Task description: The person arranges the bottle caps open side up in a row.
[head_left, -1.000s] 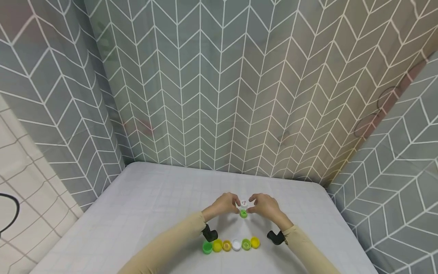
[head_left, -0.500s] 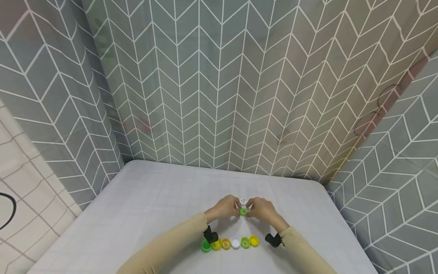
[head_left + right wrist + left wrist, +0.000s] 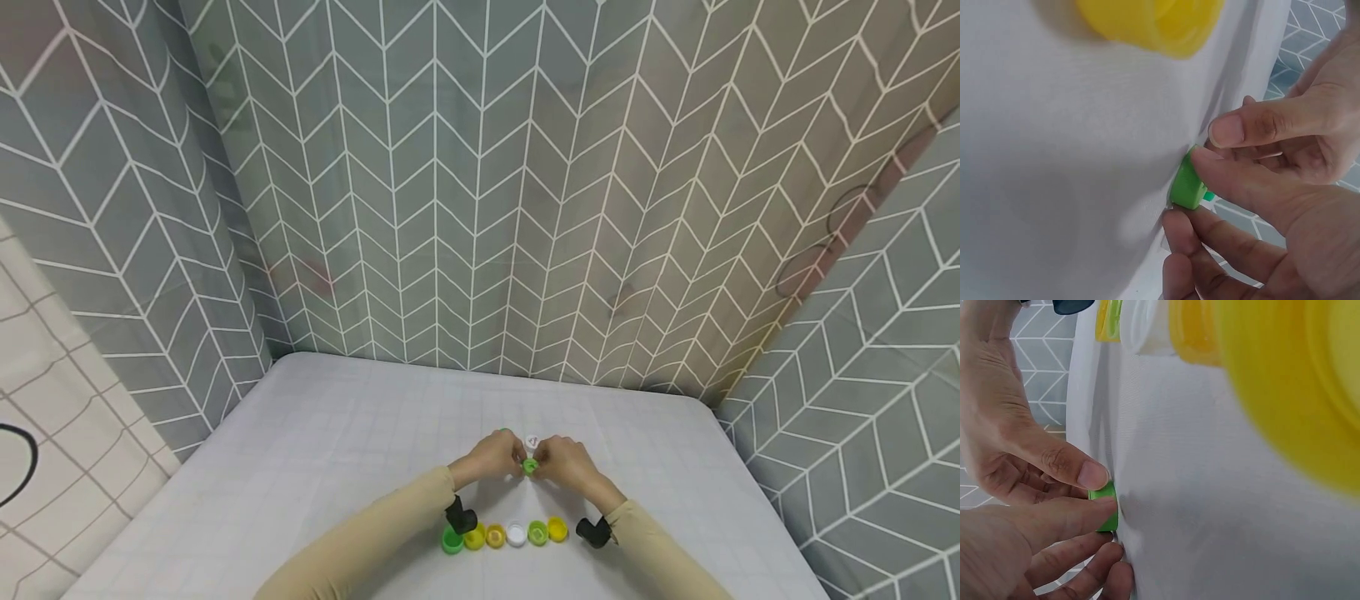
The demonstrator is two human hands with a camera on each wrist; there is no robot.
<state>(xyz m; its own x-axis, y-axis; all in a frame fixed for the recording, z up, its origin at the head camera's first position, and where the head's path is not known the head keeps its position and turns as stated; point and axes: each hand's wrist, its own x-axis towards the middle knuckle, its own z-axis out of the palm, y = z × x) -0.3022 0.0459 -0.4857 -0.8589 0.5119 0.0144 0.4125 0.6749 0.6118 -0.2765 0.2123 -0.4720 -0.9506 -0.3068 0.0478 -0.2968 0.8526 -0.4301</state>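
Note:
A small bright green bottle cap (image 3: 530, 466) is between the fingertips of my two hands, close over the white cloth. My left hand (image 3: 492, 454) pinches it from the left, its thumb across the side of the cap (image 3: 1107, 520) in the left wrist view. From the other side my right hand (image 3: 567, 461) grips it, thumb on top and fingers beneath the tilted cap (image 3: 1187, 182) in the right wrist view. Just beyond the fingertips lies a white cap (image 3: 532, 441) with a reddish mark. A darker green cap (image 3: 505, 431) peeks out behind my left hand, mostly hidden.
Nearer me, a row of caps runs across the cloth: green (image 3: 452, 540), yellow (image 3: 474, 537), orange-yellow (image 3: 495, 535), white (image 3: 516, 534), light green (image 3: 537, 532) and yellow (image 3: 557, 528). The white-covered table (image 3: 360, 417) is enclosed by a patterned grey curtain (image 3: 465, 208).
Both hands have closed in on the green cap from either side. It has gone from lying flat to tilted, and the right hand has shifted slightly left. The row of caps stays put.

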